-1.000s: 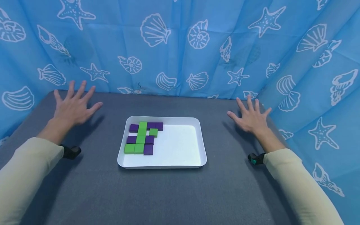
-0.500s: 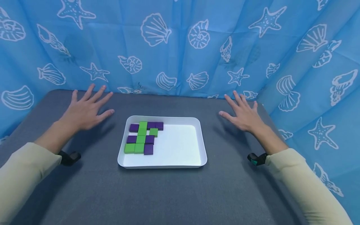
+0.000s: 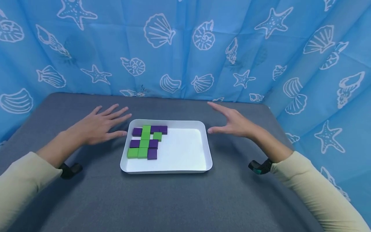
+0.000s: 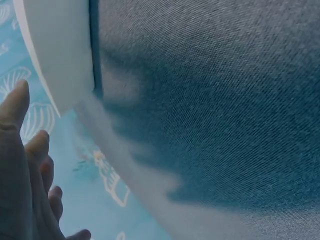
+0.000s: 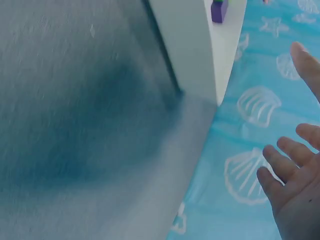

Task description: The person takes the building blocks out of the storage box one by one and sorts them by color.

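Note:
A white tray [image 3: 182, 171] lies in the middle of the table, with purple blocks [image 3: 152, 153] and green blocks [image 3: 143, 152] grouped in its left half. My left hand [image 3: 99, 126] hovers beside the tray's left wall, fingers spread and thumb tip at the rim. Off the right wall is my right hand [image 3: 234, 123], thumb and fingers held apart and pointing toward the tray. Neither hand holds anything. In the left wrist view the tray's wall [image 4: 57, 47] stands near the fingers. The right wrist view shows the other tray wall [image 5: 187, 45] and a purple block [image 5: 219, 11].
The tray rests on a dark grey cloth-covered table [image 3: 179, 203]. A blue curtain [image 3: 185, 48] with white seashell and starfish prints hangs along the back and right side. Each wrist wears a black strap [image 3: 69, 170].
Both hands have come inward from the far outer parts of the table to the two sides of the tray. The right hand has turned sideways. Tray and blocks have stayed in place.

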`<state>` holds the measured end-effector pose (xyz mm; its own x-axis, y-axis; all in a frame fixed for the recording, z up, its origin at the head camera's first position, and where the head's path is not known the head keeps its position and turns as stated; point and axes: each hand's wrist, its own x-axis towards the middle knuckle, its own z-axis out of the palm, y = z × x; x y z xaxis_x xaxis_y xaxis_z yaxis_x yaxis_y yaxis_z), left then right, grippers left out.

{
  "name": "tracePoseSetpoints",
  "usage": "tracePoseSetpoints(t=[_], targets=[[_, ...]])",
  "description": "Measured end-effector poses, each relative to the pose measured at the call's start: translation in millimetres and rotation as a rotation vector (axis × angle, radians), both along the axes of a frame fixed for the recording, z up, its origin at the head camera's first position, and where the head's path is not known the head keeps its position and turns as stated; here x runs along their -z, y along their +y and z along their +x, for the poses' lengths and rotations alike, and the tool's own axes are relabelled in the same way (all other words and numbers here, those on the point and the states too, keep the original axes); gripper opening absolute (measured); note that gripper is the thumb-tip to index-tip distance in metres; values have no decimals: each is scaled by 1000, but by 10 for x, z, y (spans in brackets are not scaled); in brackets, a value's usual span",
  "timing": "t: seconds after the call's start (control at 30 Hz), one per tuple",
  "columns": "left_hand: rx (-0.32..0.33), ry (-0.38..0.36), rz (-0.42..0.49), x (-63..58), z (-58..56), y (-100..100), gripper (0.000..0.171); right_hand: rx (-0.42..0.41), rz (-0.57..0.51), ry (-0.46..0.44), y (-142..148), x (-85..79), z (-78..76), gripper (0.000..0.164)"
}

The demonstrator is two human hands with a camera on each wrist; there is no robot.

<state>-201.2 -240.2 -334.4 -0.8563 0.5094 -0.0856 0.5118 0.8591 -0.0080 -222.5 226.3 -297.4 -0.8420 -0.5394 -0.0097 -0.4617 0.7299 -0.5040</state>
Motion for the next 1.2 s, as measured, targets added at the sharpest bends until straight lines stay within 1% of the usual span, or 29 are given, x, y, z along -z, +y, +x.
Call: tracePoseSetpoints(t=[0.2, 0.3, 0.43, 0.57, 0.73, 1.03, 1.2], targets=[[75, -58, 24, 25, 53, 37, 74, -70, -61, -48, -234, -40, 71, 92], [107, -63, 25, 27, 71, 65, 73, -99, -84, -78, -327, -46, 87, 90], [125, -49, -5, 47, 86, 84, 77, -125, -98, -136, -463, -52, 96, 87], [118, -39, -36, 86, 97, 77, 83, -168, -87, -186, -622, -45, 90, 86], [124, -23, -56, 121, 103, 58, 85, -248, -75, -240, -838, -5, 83, 83], [113, -31, -53, 109, 114, 58, 85, -359, -49, -382, -1203, 134, 130, 78], [117, -23, -56, 115, 108, 59, 84, -393, -48, -438, -1363, 195, 185, 71]])
